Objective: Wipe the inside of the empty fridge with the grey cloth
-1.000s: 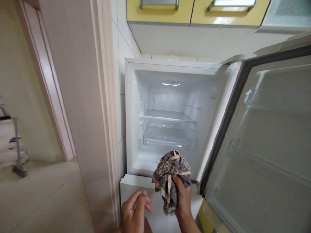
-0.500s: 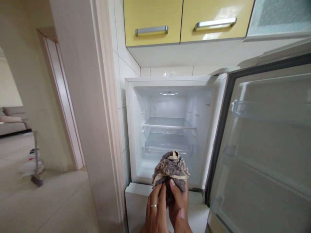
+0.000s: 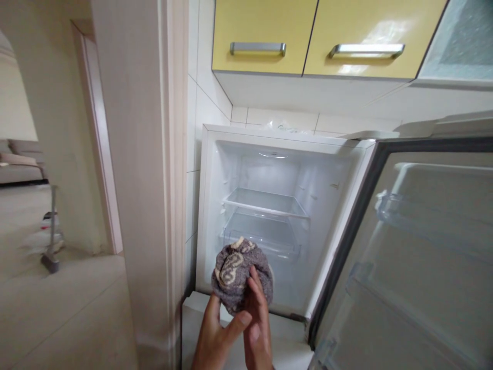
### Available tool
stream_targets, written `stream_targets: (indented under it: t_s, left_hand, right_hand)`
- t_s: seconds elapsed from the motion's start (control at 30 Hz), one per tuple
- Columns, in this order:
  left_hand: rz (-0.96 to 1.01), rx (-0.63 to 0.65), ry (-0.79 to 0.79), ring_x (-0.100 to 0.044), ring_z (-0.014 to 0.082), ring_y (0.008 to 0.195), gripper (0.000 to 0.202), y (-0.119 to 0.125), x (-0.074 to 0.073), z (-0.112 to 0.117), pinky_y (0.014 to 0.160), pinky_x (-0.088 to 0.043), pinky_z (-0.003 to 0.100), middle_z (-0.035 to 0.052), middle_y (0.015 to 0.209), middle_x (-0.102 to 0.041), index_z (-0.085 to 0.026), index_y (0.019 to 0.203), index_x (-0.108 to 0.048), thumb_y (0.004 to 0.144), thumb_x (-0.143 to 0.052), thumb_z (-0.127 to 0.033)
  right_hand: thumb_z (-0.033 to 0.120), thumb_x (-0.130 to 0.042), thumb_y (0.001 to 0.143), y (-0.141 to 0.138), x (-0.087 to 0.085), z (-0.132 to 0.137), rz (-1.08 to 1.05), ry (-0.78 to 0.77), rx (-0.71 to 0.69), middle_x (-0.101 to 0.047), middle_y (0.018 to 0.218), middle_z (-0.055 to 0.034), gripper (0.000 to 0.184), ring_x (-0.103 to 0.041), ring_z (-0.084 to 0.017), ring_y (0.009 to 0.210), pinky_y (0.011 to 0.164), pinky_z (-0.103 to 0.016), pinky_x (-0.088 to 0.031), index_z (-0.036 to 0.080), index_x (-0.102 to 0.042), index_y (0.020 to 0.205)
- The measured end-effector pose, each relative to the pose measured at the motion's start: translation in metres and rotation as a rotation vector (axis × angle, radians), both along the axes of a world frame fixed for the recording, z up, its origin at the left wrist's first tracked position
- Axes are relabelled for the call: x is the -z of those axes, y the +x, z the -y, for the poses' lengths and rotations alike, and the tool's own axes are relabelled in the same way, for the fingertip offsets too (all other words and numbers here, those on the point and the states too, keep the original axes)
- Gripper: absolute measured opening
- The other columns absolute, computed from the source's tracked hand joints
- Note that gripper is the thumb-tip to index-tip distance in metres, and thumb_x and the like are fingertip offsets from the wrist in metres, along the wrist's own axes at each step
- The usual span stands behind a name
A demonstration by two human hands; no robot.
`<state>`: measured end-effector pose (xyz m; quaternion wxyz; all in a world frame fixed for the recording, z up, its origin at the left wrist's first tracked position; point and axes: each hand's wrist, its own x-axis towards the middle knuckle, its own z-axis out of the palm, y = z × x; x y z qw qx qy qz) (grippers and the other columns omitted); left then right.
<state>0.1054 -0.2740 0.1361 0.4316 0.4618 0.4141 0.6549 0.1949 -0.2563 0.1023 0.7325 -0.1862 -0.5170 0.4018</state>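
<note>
A bunched grey-brown cloth [image 3: 235,275] with cream patterns is held between my two hands, in front of the open fridge [image 3: 206,205]. My left hand [image 3: 217,331] grips it from the lower left; the thumb points right, and the other fingers are mostly hidden behind the cloth. Against its right side lies my right hand [image 3: 257,324], fingers pressed together and pointing up. Behind the cloth, the fridge compartment shows a glass shelf [image 3: 265,198] and a clear drawer [image 3: 275,249] below it.
The fridge door [image 3: 435,267], with clear door bins, stands open at the right. Yellow cabinets [image 3: 262,23] hang above. A door frame [image 3: 142,180] rises close on the left; beyond it a broom [image 3: 50,262] stands on the floor. Clear plastic [image 3: 287,126] lies on top of the fridge.
My hands have shifted left and turned the cloth, so its cream swirl faces me. My left thumb has come away from the other fingers. The view has swung slightly right.
</note>
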Motion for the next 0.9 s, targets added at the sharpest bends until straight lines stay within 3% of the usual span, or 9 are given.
stream_targets:
  t_s: [0.1,0.27,0.47,0.6,0.7,0.8,0.9]
  left_hand:
    - [0.195,-0.056,-0.019,-0.071,0.0336,0.109,0.081,0.001,-0.011,-0.013,0.097,-0.058,0.042,0.0147,0.110,-0.077,-0.017,0.115,-0.069,0.052,-0.088,-0.065]
    - [0.404,-0.154,-0.055,-0.074,0.0320,0.096,0.077,0.009,-0.004,-0.039,0.085,-0.061,0.037,0.0096,0.095,-0.078,-0.020,0.100,-0.071,0.040,-0.094,-0.062]
    - [0.520,0.053,-0.155,-0.076,0.0312,0.086,0.085,0.015,-0.007,-0.080,0.086,-0.061,0.043,0.0068,0.081,-0.076,-0.020,0.097,-0.071,0.029,-0.096,-0.064]
    - [0.589,0.054,-0.179,-0.076,0.0309,0.084,0.078,0.029,-0.017,-0.093,0.083,-0.062,0.042,0.0068,0.081,-0.077,-0.021,0.096,-0.072,0.034,-0.096,-0.062]
    - [0.540,0.085,-0.232,-0.075,0.0292,0.076,0.067,0.031,-0.023,-0.097,0.070,-0.061,0.039,0.0073,0.081,-0.078,-0.021,0.093,-0.072,0.036,-0.096,-0.047]
    - [0.420,0.068,-0.286,-0.073,0.0270,0.070,0.051,0.027,-0.028,-0.101,0.063,-0.058,0.036,0.0064,0.078,-0.078,-0.021,0.089,-0.074,0.042,-0.089,-0.031]
    - [0.381,-0.047,-0.304,-0.073,0.0242,0.072,0.042,0.022,-0.026,-0.109,0.067,-0.059,0.034,0.0045,0.078,-0.077,-0.020,0.088,-0.071,0.049,-0.083,-0.031]
  right_hand:
    - [0.081,-0.068,0.073,-0.006,0.003,0.002,0.078,-0.020,0.039,-0.050,0.157,-0.0108,0.079,-0.035,-0.038,0.152,0.123,-0.061,-0.030,0.029,-0.069,0.132]
    - [0.078,-0.070,0.074,-0.014,0.011,0.000,0.017,-0.135,-0.086,-0.065,0.141,-0.0108,0.073,-0.053,-0.036,0.140,0.122,-0.057,-0.035,0.030,-0.071,0.130]
    - [0.085,-0.066,0.070,0.003,-0.003,-0.032,-0.220,-0.282,-0.364,-0.074,0.124,-0.0102,0.070,-0.067,-0.031,0.123,0.116,-0.050,-0.044,0.032,-0.079,0.114]
    - [0.085,-0.060,0.076,0.026,-0.008,-0.051,-0.251,-0.388,-0.417,-0.078,0.114,-0.0101,0.062,-0.070,-0.032,0.118,0.115,-0.054,-0.044,0.032,-0.082,0.101]
    - [0.082,-0.055,0.082,0.036,-0.001,-0.061,-0.270,-0.470,-0.426,-0.079,0.109,-0.0128,0.061,-0.072,-0.033,0.112,0.109,-0.057,-0.049,0.029,-0.083,0.095]
    - [0.079,-0.058,0.083,0.033,0.005,-0.070,-0.315,-0.525,-0.428,-0.079,0.109,-0.0145,0.058,-0.073,-0.032,0.107,0.104,-0.058,-0.052,0.028,-0.082,0.096]
    - [0.076,-0.068,0.078,0.021,0.006,-0.073,-0.347,-0.548,-0.452,-0.078,0.112,-0.0135,0.054,-0.072,-0.032,0.110,0.106,-0.057,-0.051,0.029,-0.082,0.099]
